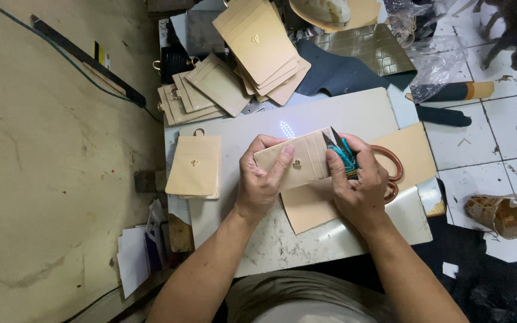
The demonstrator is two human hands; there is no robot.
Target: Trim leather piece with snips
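Head view, looking down on a white work slab (354, 113) at frame centre.

Left hand (261, 179): fingers curled round the left edge of a beige card holder (297, 160), thumb pressed flat on its front near a small gold emblem. Holder is raised just above the slab, centre of frame.

Right hand (360, 185): closed round teal-handled thread snips (342, 151), black blade tips resting at the holder's upper right edge. Blades look slightly parted; cannot tell whether a thread sits between them.

Under the hands: a flat tan leather sheet (411, 152) and brown-handled scissors (393, 170), partly hidden by the right hand.

Left of centre: small stack of beige card holders with metal rings (194, 165), squared up. Upper centre: fanned pile of beige card holders (261, 45), and a second overlapping pile (201, 90) beside it. Upper right: dark leather pieces (336, 72) and an olive embossed sheet (372, 48).

Progress, as a judgement: one piece is under the snips; the neat stack at left reads as trimmed, the larger upper piles probably remain. Cannot confirm which pile is which.
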